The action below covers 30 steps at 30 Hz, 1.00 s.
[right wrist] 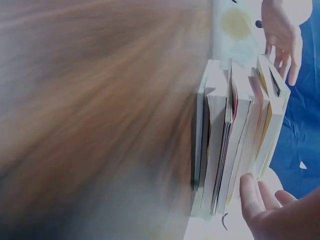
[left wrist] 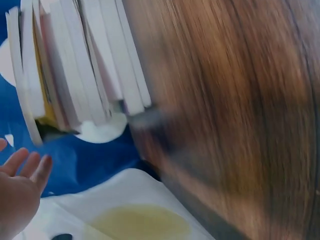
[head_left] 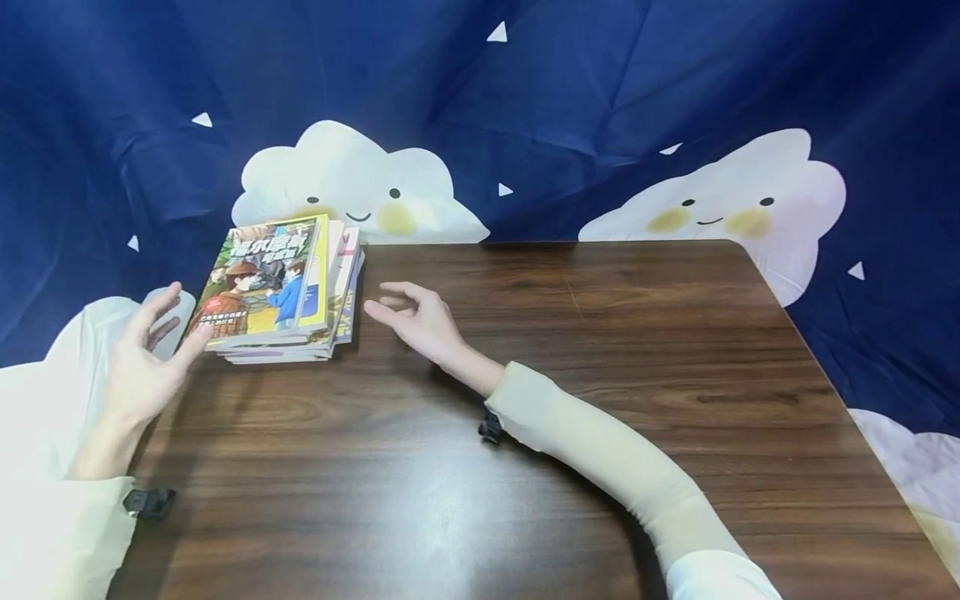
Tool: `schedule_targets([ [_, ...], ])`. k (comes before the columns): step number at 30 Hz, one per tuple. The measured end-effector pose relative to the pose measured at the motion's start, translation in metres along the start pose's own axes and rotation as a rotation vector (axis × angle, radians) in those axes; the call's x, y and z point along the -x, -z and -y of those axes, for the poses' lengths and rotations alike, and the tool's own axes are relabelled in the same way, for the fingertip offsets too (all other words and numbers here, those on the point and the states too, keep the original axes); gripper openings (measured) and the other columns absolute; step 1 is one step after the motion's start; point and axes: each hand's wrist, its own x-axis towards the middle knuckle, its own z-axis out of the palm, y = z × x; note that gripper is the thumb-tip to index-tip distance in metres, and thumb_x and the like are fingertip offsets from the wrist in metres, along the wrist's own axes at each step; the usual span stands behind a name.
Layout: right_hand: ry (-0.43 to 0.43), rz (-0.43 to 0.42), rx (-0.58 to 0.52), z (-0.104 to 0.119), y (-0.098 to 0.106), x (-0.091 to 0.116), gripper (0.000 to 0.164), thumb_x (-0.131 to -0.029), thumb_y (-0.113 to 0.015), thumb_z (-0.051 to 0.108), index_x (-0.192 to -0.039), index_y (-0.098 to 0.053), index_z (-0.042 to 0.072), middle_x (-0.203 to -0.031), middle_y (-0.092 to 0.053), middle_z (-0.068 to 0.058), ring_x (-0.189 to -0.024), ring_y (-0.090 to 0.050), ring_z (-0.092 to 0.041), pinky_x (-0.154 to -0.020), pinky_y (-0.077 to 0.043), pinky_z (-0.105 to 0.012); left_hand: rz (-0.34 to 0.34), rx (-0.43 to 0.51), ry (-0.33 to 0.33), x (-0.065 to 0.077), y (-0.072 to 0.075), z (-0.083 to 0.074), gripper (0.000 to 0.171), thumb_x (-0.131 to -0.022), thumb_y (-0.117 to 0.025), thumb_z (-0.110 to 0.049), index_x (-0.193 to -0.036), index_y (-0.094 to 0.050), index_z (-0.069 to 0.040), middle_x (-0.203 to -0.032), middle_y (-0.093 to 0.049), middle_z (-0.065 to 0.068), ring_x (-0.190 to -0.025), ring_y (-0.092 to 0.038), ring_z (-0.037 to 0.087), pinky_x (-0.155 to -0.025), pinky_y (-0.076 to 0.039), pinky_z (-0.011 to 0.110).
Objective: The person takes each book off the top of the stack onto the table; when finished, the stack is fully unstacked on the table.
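A stack of several books lies at the table's far left corner, its top cover showing cartoon figures. Their page edges face the left wrist view, slightly uneven from book to book. At the stack's left side my left hand is held with fingers spread, the thumb overlapping the near left corner of the top book in the head view. To the right of the stack, my right hand hovers with loosely bent fingers and a gap between it and the books. Neither hand grips anything.
The brown wooden table has its left edge close by the stack. Behind it hangs a dark blue curtain printed with white smiling clouds. A small black device sits at the right wrist, another at the left.
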Motion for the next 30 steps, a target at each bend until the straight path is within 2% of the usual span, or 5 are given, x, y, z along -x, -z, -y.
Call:
schedule_targets([
  [3, -0.043, 0.001, -0.1, 0.005, -0.012, -0.009, 0.049, -0.094, -0.08, 0.04, -0.137, -0.07, 0.018, -0.122, -0.08, -0.007, -0.097, -0.077, -0.016, -0.092, -0.067, -0.037, 0.003, 0.18, 0.034, -0.005, 0.002, 0.012, 0.056, -0.094, -0.07, 0.007, -0.147, -0.06, -0.009, -0.135, -0.063, -0.018, -0.121, -0.061, -0.008, -0.1, -0.05, 0.001],
  [7, -0.074, 0.027, -0.255, 0.011, -0.024, -0.021, 0.05, -0.095, -0.08, 0.031, -0.137, -0.068, 0.007, -0.121, -0.078, -0.018, -0.102, -0.077, -0.037, -0.101, -0.063, -0.053, 0.031, 0.427, 0.054, -0.011, 0.005, 0.022, 0.049, -0.094, -0.066, 0.014, -0.135, -0.068, -0.012, -0.122, -0.072, -0.016, -0.109, -0.069, -0.005, -0.096, -0.052, 0.002],
  [14, -0.116, 0.047, -0.339, 0.027, -0.044, -0.039, 0.051, -0.096, -0.08, 0.024, -0.137, -0.065, -0.001, -0.118, -0.076, -0.027, -0.104, -0.074, -0.049, -0.101, -0.063, -0.055, 0.215, 0.686, 0.163, -0.021, 0.016, 0.031, 0.037, -0.105, -0.056, 0.006, -0.129, -0.07, -0.017, -0.119, -0.078, -0.012, -0.106, -0.073, -0.004, -0.079, -0.061, 0.009],
  [23, -0.194, -0.092, -0.138, 0.043, -0.078, -0.052, 0.055, -0.086, -0.09, 0.034, -0.132, -0.07, 0.012, -0.074, -0.073, -0.001, -0.056, -0.062, -0.008, -0.056, -0.059, -0.021, 0.324, 0.891, 0.326, -0.029, 0.024, 0.039, 0.035, -0.109, -0.047, 0.005, -0.122, -0.075, -0.011, -0.111, -0.078, -0.003, -0.092, -0.076, 0.005, -0.075, -0.068, 0.026],
  [30, -0.162, -0.164, 0.134, 0.042, -0.089, -0.06, 0.069, -0.079, -0.091, 0.052, -0.131, -0.066, 0.015, -0.107, -0.071, 0.004, -0.085, -0.06, -0.005, -0.067, -0.048, -0.015, 0.407, 0.904, 0.391, -0.032, 0.028, 0.04, 0.036, -0.111, -0.044, 0.001, -0.122, -0.075, -0.012, -0.115, -0.077, -0.004, -0.103, -0.076, 0.005, -0.078, -0.069, 0.027],
])
